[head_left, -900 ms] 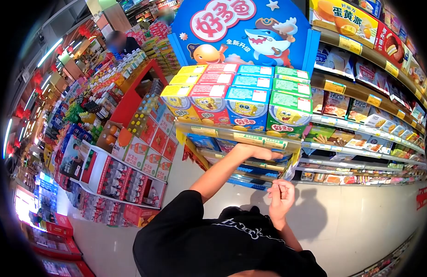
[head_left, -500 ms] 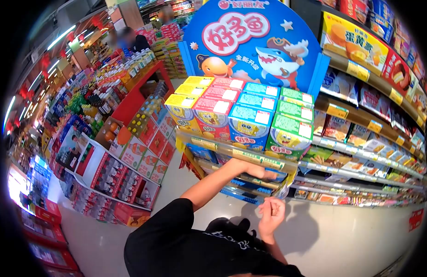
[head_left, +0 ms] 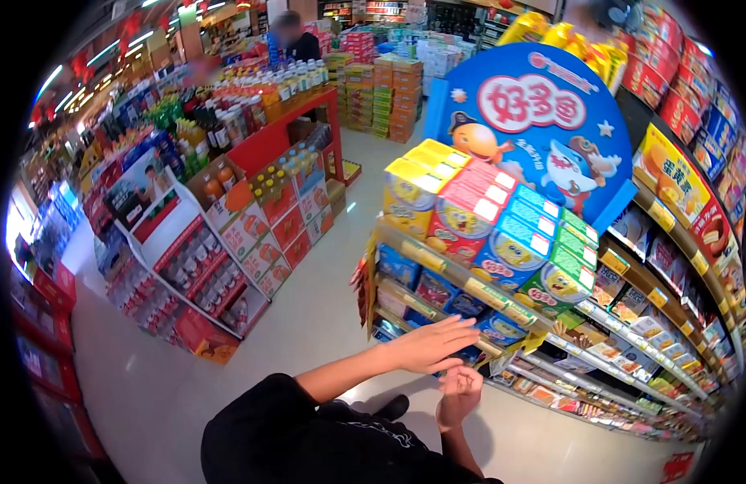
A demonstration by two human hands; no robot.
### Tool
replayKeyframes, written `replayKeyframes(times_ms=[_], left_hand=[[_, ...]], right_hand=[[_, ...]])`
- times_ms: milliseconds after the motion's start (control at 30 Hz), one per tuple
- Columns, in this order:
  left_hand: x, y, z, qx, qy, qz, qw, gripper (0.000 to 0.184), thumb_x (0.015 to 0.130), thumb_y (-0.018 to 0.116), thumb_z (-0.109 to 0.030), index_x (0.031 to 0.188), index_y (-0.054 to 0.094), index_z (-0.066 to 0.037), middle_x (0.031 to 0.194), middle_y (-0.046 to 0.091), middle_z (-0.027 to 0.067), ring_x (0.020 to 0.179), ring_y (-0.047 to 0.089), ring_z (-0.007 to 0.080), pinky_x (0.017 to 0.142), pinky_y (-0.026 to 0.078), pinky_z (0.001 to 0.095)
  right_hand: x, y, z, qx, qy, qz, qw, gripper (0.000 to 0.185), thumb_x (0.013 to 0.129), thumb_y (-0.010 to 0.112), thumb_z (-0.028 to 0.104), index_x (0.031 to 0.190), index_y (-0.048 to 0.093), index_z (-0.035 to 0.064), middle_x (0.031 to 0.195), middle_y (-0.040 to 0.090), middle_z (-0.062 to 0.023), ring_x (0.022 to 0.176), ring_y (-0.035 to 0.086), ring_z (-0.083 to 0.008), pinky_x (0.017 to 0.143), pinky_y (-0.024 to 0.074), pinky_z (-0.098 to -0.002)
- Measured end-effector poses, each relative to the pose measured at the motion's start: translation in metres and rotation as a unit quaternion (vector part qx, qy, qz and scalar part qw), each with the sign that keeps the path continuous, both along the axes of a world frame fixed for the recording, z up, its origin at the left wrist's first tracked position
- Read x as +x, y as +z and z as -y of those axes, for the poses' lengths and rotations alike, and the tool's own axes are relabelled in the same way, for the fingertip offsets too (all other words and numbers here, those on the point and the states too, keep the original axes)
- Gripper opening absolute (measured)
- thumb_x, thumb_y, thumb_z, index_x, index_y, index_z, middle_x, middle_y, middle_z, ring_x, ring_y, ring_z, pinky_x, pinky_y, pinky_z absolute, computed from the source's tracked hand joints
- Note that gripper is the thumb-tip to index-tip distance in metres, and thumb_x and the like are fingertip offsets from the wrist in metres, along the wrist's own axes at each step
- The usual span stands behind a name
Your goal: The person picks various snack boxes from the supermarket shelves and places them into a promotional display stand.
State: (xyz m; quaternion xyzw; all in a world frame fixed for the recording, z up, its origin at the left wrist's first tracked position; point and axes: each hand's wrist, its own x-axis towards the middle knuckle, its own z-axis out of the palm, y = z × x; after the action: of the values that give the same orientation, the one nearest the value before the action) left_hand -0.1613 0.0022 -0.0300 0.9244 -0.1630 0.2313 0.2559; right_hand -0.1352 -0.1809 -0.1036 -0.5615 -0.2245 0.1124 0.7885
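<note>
My left hand (head_left: pixel 432 344) reaches across in front of the snack display, its fingers stretched out and held together, with nothing seen in it. Just below, close to its fingertips, my right hand (head_left: pixel 460 392) has curled fingers; whether anything sits inside them I cannot make out. Behind the hands stands the shelf edge (head_left: pixel 458 274) of the display. Rows of yellow boxes (head_left: pixel 413 189), red boxes (head_left: pixel 463 222), blue boxes (head_left: pixel 510 252) and green boxes (head_left: pixel 560 278) are lined up on top. Lower shelves hold blue packets (head_left: pixel 502 329), nearest to my left hand.
A blue cartoon sign (head_left: pixel 542 121) rises behind the boxes. Curved shelves of packaged snacks run along the right, with a yellow sign (head_left: pixel 667 171). To the left stand a bottle rack (head_left: pixel 200 282) and stacked cartons (head_left: pixel 276 242). A person (head_left: pixel 300 44) stands far back.
The view has swung, so the display sits further right and tilted. My left hand has drawn back from the shelf, its fingers straightened. My right hand stays curled, now closer to it.
</note>
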Motion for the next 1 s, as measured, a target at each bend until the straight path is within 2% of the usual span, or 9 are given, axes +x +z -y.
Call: replayKeyframes(times_ms=[67, 167, 267, 367, 400, 500, 567, 667, 1000], left_hand=[[-0.047, -0.023, -0.011, -0.042, 0.021, -0.032, 0.998, 0.059, 0.096, 0.068, -0.026, 0.144, 0.049, 0.001, 0.149, 0.053, 0.0184, 0.146, 0.042, 0.0347, 0.125, 0.028, 0.0506], [-0.139, -0.045, -0.019, -0.128, 0.102, -0.079, 0.983, 0.049, 0.099, 0.065, -0.028, 0.139, 0.056, -0.001, 0.137, 0.061, 0.0191, 0.134, 0.054, 0.0369, 0.115, 0.041, 0.0496], [-0.234, -0.076, -0.036, -0.143, 0.172, -0.172, 0.959, 0.049, 0.099, 0.063, -0.033, 0.137, 0.058, -0.002, 0.131, 0.064, 0.0197, 0.125, 0.058, 0.0389, 0.106, 0.046, 0.0488], [-0.326, -0.111, -0.048, -0.117, 0.246, -0.29, 0.917, 0.054, 0.098, 0.063, -0.04, 0.134, 0.059, -0.001, 0.129, 0.065, 0.0212, 0.121, 0.061, 0.0401, 0.102, 0.048, 0.0493], [-0.349, -0.117, -0.052, -0.104, 0.272, -0.333, 0.897, 0.055, 0.097, 0.062, -0.043, 0.133, 0.06, -0.001, 0.128, 0.065, 0.0218, 0.12, 0.061, 0.0404, 0.102, 0.049, 0.0499], [-0.398, -0.11, -0.047, -0.031, 0.3, -0.548, 0.78, 0.07, 0.097, 0.061, -0.054, 0.14, 0.055, 0.001, 0.13, 0.064, 0.0244, 0.121, 0.061, 0.0411, 0.105, 0.048, 0.0472], [-0.422, -0.124, -0.038, -0.069, 0.289, -0.523, 0.799, 0.065, 0.096, 0.062, -0.053, 0.134, 0.058, 0.0, 0.129, 0.065, 0.0242, 0.118, 0.063, 0.0422, 0.1, 0.05, 0.0521], [-0.445, -0.129, -0.037, -0.104, 0.277, -0.456, 0.839, 0.065, 0.095, 0.062, -0.052, 0.132, 0.058, 0.0, 0.128, 0.065, 0.0244, 0.118, 0.063, 0.0427, 0.098, 0.051, 0.0542], [-0.446, -0.11, -0.038, -0.047, 0.282, -0.408, 0.867, 0.066, 0.095, 0.062, -0.051, 0.134, 0.056, 0.001, 0.129, 0.064, 0.0241, 0.118, 0.063, 0.0413, 0.098, 0.05, 0.0554]], right_hand=[[-0.012, 0.009, -0.018, -0.046, -0.006, 0.002, 0.999, 0.021, 0.1, 0.064, 0.003, 0.117, 0.051, 0.0016, 0.096, 0.066, -0.0093, 0.076, 0.064, -0.0134, 0.061, 0.0496, -0.0234], [-0.049, 0.022, -0.036, -0.044, 0.029, -0.005, 0.999, 0.024, 0.1, 0.064, 0.002, 0.12, 0.051, -0.0002, 0.095, 0.064, -0.0073, 0.079, 0.062, -0.0116, 0.064, 0.0489, -0.0241], [-0.09, 0.027, -0.058, -0.055, 0.085, -0.013, 0.995, 0.036, 0.097, 0.067, -0.001, 0.127, 0.048, -0.0005, 0.115, 0.062, -0.0116, 0.085, 0.062, -0.011, 0.069, 0.0516, -0.0236], [-0.144, 0.038, -0.082, -0.111, 0.144, 0.007, 0.983, 0.041, 0.096, 0.068, -0.001, 0.131, 0.046, -0.0017, 0.124, 0.06, -0.0128, 0.086, 0.063, -0.011, 0.071, 0.0524, -0.0235], [-0.156, 0.033, -0.089, -0.15, 0.178, 0.026, 0.972, 0.055, 0.093, 0.072, 0.003, 0.139, 0.043, -0.0022, 0.131, 0.059, -0.0156, 0.09, 0.065, -0.0136, 0.071, 0.0538, -0.0249], [-0.196, 0.056, -0.096, -0.328, 0.217, 0.243, 0.887, 0.071, 0.091, 0.075, 0.02, 0.147, 0.038, -0.0035, 0.139, 0.055, -0.0247, 0.108, 0.066, -0.0309, 0.088, 0.0546, -0.0374], [-0.206, 0.054, -0.089, -0.399, 0.235, 0.415, 0.783, 0.078, 0.091, 0.074, 0.028, 0.15, 0.036, -0.0064, 0.147, 0.05, -0.029, 0.122, 0.062, -0.0401, 0.102, 0.0505, -0.0433], [-0.219, 0.065, -0.084, -0.543, 0.395, 0.352, 0.652, 0.081, 0.092, 0.07, 0.041, 0.149, 0.04, -0.0075, 0.146, 0.051, -0.0321, 0.132, 0.053, -0.0461, 0.112, 0.0422, -0.0464], [-0.252, 0.087, -0.082, -0.577, 0.379, 0.351, 0.633, 0.074, 0.093, 0.067, 0.045, 0.145, 0.048, -0.004, 0.137, 0.059, -0.0296, 0.127, 0.056, -0.045, 0.108, 0.0459, -0.046]])
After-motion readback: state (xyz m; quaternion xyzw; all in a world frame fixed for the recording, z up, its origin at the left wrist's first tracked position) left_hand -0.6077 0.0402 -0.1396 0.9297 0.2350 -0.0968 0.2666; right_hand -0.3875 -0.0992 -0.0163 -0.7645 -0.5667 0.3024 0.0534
